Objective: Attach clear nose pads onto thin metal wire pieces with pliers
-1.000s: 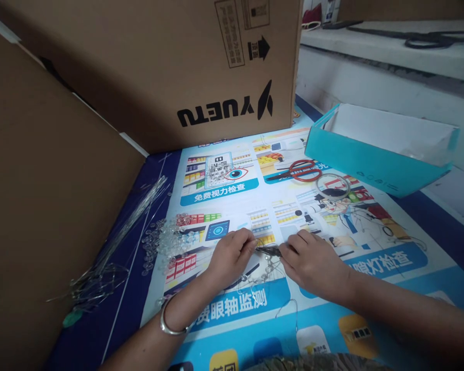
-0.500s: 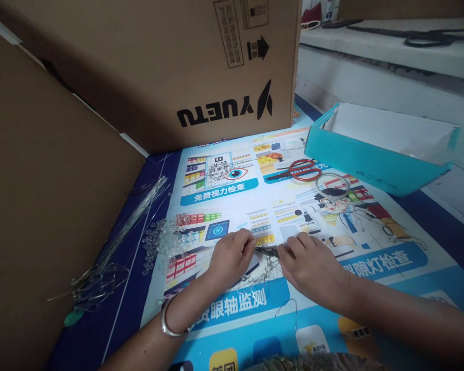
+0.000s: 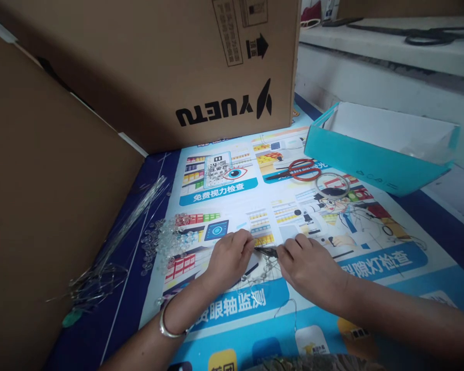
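Note:
My right hand (image 3: 311, 268) grips small dark pliers (image 3: 268, 251) whose tips point left. My left hand (image 3: 230, 257) pinches something tiny right at those tips; what it holds is too small to make out, apparently a thin wire. Below both hands lies a strand of clear beads on wire (image 3: 260, 274). A pile of clear glass beads (image 3: 166, 239) sits just left of my left hand. A bundle of thin metal wires (image 3: 118, 237) lies further left along the cardboard wall. All rest on a printed blue poster (image 3: 232, 306).
A big cardboard box (image 3: 185, 67) stands behind, and a cardboard panel (image 3: 42, 206) walls the left. Red scissors (image 3: 297, 170) and a clear tape roll (image 3: 332, 185) lie behind my right hand. A teal open box (image 3: 375, 162) sits at the right.
Both hands stay together at the pliers' tips; my right hand has crept slightly left. Nothing else has moved.

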{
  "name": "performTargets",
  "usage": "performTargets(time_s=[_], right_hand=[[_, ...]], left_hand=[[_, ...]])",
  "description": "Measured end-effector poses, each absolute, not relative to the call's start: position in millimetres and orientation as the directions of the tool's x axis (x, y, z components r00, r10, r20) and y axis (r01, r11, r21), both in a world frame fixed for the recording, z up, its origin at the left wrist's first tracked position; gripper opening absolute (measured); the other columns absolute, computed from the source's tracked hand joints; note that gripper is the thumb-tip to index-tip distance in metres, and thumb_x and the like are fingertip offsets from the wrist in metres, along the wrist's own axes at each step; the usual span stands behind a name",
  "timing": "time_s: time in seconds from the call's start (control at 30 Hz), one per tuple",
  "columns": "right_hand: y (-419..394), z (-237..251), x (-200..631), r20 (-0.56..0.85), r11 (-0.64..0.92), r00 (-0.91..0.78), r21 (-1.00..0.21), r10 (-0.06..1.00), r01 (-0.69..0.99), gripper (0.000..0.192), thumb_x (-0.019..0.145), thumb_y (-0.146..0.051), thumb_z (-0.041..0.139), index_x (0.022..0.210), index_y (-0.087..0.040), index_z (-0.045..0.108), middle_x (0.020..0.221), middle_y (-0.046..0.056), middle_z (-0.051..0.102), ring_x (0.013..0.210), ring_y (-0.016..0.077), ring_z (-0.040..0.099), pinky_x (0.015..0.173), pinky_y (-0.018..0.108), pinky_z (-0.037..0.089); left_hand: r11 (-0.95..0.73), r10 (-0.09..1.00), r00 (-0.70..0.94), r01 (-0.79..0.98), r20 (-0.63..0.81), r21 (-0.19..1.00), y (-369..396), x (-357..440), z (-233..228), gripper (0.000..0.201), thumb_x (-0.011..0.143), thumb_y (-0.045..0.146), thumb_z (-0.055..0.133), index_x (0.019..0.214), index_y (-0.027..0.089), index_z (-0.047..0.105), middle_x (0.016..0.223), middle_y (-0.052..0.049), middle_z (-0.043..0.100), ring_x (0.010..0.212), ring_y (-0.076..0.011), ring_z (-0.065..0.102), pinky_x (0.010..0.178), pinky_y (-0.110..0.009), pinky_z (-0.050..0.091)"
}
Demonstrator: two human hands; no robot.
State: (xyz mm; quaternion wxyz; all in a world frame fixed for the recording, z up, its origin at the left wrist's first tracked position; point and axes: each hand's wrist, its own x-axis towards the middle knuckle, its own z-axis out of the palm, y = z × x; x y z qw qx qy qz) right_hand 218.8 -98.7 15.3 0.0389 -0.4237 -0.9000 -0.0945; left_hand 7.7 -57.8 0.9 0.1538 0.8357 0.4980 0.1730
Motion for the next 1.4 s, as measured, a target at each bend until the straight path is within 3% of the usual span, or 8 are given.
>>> performTargets(time_s=[0.47,0.67,0.97,1.17,1.4], right_hand=[[-94.5,17.9,221.7,0.088,0.636,-0.632,-0.015,0.77,0.772,0.017,0.087,-0.022,0.043,0.089,-0.014,0.058,0.079,0.01,0.055,0.079,0.0224,0.047,0.067,0.036,0.035],[-93.5,19.2,226.6,0.115,0.611,-0.604,-0.026,0.788,0.791,0.022,0.087,-0.026,0.044,0.1,-0.015,0.057,0.085,0.01,0.055,0.085,0.0243,0.047,0.07,0.036,0.035],[-90.4,17.4,232.8,0.136,0.628,-0.619,-0.034,0.773,0.777,0.025,0.086,-0.031,0.045,0.103,-0.015,0.056,0.089,0.011,0.054,0.086,0.0251,0.045,0.071,0.037,0.034],[-88.6,16.7,232.2,0.164,0.644,-0.631,-0.032,0.758,0.765,0.023,0.084,-0.03,0.048,0.1,-0.015,0.057,0.088,0.01,0.054,0.086,0.0246,0.045,0.072,0.037,0.033],[-88.2,17.4,231.0,0.185,0.649,-0.634,-0.031,0.751,0.76,0.022,0.085,-0.028,0.046,0.099,-0.015,0.058,0.087,0.01,0.055,0.085,0.0235,0.045,0.071,0.036,0.032]], left_hand=[[-0.729,0.683,0.693,0.622,0.233,0.286,-54.8,1.6,3.3,0.012,0.089,0.018,0.04,0.083,0.016,0.05,0.078,-0.006,0.059,0.075,-0.0189,0.052,0.07,-0.033,0.041],[-0.621,0.759,0.628,0.619,0.173,0.481,-50.3,-3.1,5.3,0.011,0.09,0.021,0.041,0.086,0.017,0.05,0.079,-0.005,0.058,0.074,-0.0165,0.052,0.068,-0.03,0.042],[-0.526,0.756,0.641,0.475,0.132,0.706,-43.6,-11.0,8.7,0.009,0.09,0.02,0.044,0.087,0.018,0.053,0.081,-0.003,0.057,0.076,-0.0136,0.052,0.07,-0.027,0.041],[-0.538,0.724,0.668,0.387,0.174,0.749,-42.0,-12.1,10.8,0.008,0.088,0.018,0.047,0.087,0.017,0.055,0.083,-0.005,0.059,0.079,-0.0136,0.055,0.071,-0.026,0.044],[-0.586,0.711,0.669,0.391,0.218,0.71,-41.0,-13.7,9.7,0.01,0.087,0.015,0.047,0.09,0.018,0.057,0.087,-0.005,0.062,0.084,-0.0134,0.058,0.075,-0.026,0.046]])
